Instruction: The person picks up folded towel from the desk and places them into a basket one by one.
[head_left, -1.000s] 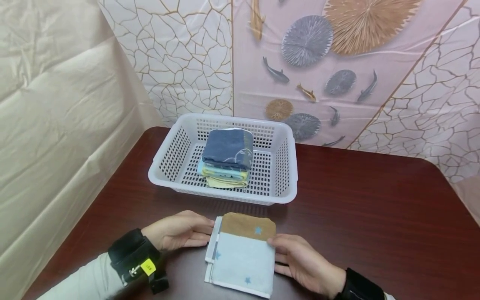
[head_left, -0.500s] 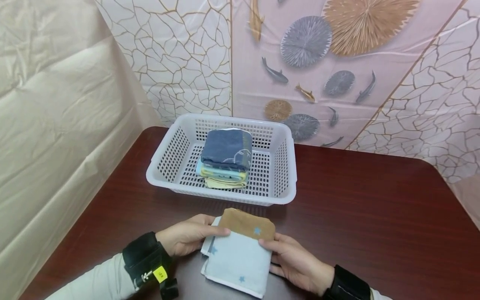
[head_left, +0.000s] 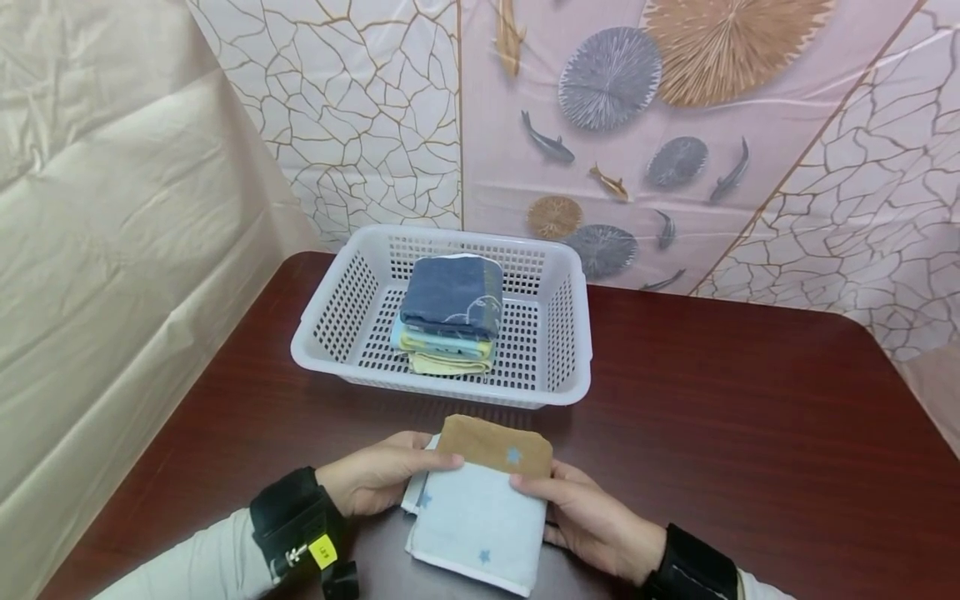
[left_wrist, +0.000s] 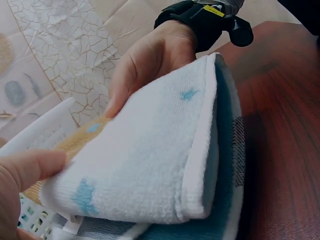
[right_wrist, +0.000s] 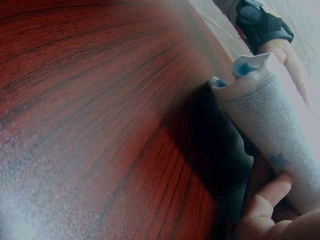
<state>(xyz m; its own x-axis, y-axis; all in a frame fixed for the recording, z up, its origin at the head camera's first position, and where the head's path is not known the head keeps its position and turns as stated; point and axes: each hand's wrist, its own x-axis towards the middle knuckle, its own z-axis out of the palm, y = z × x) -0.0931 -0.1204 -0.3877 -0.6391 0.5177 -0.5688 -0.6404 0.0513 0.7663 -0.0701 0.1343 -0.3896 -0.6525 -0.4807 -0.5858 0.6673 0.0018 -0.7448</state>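
A folded towel point(head_left: 480, 508), pale blue with blue stars and a brown band at its far end, is held between both hands. My left hand point(head_left: 378, 473) grips its left edge, thumb on top and fingers hidden beneath. On the right edge, my right hand point(head_left: 592, 521) pinches it the same way, thumb over the face. In the left wrist view the towel point(left_wrist: 135, 145) shows its stacked layers and a darker blue inner side. The right wrist view shows the towel's point(right_wrist: 270, 110) rounded fold raised above the tabletop, with a shadow below.
Beyond the hands stands a white perforated basket point(head_left: 566, 333). Inside it lies a stack of folded towels, a dark blue towel point(head_left: 453, 287) on top of lighter yellow and blue ones. The dark red wooden table point(head_left: 735, 417) extends to the right. A patterned backdrop hangs behind.
The left hand has moved right and now grips the towel with its thumb on top. The right thumb has slid further onto the towel, which has tilted and shifted slightly.
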